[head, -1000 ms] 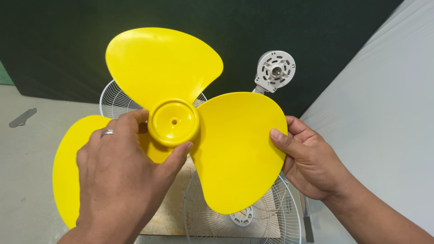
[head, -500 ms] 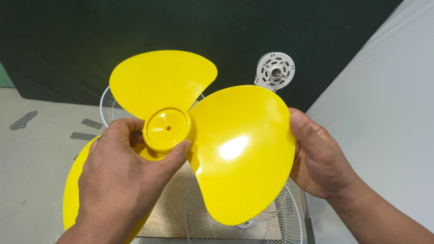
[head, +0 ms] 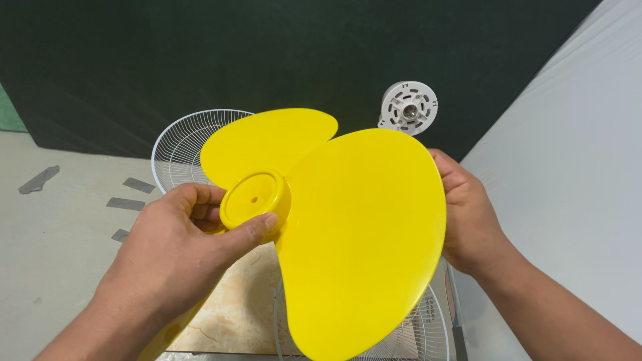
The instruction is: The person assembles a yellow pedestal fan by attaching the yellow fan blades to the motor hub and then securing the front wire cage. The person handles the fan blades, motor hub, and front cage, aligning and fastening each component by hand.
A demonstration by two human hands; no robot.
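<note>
A yellow three-bladed fan blade [head: 361,227] is held up in front of me, its round hub [head: 254,198] facing left and toward me. My left hand [head: 180,257] grips the hub, thumb on its rim. My right hand [head: 468,214] holds the outer edge of the big right-hand blade from behind. The third blade is mostly hidden under my left arm. A white fan motor head [head: 408,107] stands just beyond the blade, its shaft end facing me.
A white wire fan guard [head: 177,154] lies behind the blade at left, another wire guard [head: 428,334] lies below it at right. Both rest around a beige marbled board [head: 234,314]. Grey tape strips [head: 124,194] mark the floor at left. A dark backdrop stands behind.
The fan blade has tilted and turned, its hub now angled left and the right blade swung toward me. My right hand slid further behind the blade's edge. More of the left wire guard shows.
</note>
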